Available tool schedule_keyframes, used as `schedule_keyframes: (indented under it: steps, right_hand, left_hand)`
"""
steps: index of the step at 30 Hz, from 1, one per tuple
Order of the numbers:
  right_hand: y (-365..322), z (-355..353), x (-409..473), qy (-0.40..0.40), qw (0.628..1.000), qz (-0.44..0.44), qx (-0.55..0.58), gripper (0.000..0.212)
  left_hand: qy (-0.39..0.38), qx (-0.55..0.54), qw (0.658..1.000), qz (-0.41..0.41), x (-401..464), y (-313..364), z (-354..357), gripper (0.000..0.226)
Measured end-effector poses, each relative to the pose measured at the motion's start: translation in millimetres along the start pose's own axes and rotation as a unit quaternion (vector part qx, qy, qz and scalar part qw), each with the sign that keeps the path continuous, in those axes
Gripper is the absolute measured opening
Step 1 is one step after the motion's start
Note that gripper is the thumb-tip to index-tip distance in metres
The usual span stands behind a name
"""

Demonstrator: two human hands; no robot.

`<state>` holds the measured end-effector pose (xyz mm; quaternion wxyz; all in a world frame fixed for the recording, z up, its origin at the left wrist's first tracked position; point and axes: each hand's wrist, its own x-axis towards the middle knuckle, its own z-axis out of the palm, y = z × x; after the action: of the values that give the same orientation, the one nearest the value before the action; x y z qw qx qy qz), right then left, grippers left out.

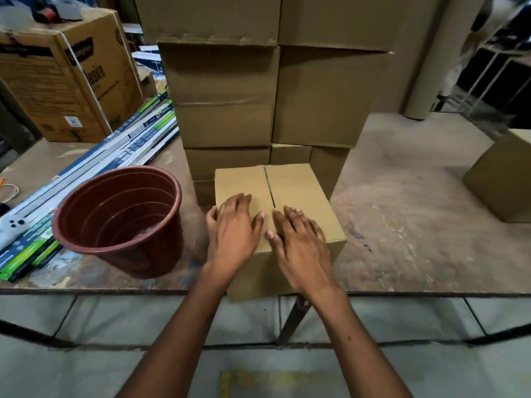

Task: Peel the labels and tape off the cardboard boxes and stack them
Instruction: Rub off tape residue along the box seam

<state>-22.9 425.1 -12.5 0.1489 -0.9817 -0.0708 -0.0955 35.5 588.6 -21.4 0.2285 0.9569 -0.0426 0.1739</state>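
A plain cardboard box (290, 196) sits at the near edge of the surface (402, 225), its top flaps closed with a narrow seam between them, and both hands lie flat on its near top: the left hand (234, 228) over the left flap, the right hand (298, 239) beside it, fingers straight and gripping nothing. Just behind it, touching or nearly so, rises a stack of boxes (273, 96). To the left stands a brown plastic pot (120, 216), with long flat packages (94, 168) farther left.

Worn table (402, 196), cardboard boxes (230, 124), brown pot (120, 219), long packs (115, 150)
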Motion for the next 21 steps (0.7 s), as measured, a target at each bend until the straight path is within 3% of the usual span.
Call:
schedule_keyframes:
  steps: [6, 13, 21]
  right_hand:
    - [13, -6, 0, -0.033, 0.997, -0.066, 0.01, 0.068]
    - [43, -19, 1, -0.021, 0.999, -0.018, -0.037, 0.075]
    - [27, -10, -10, -0.025, 0.997, -0.071, -0.019, 0.069]
  left_hand:
    - [0.006, 0.065, 0.998, 0.018, -2, -1, -1, 0.057]
    - [0.005, 0.04, 0.999, 0.024, -1, 0, -6, 0.055]
    - [-0.013, -0.028, 0.982, 0.185, -13, 5, -9, 0.036]
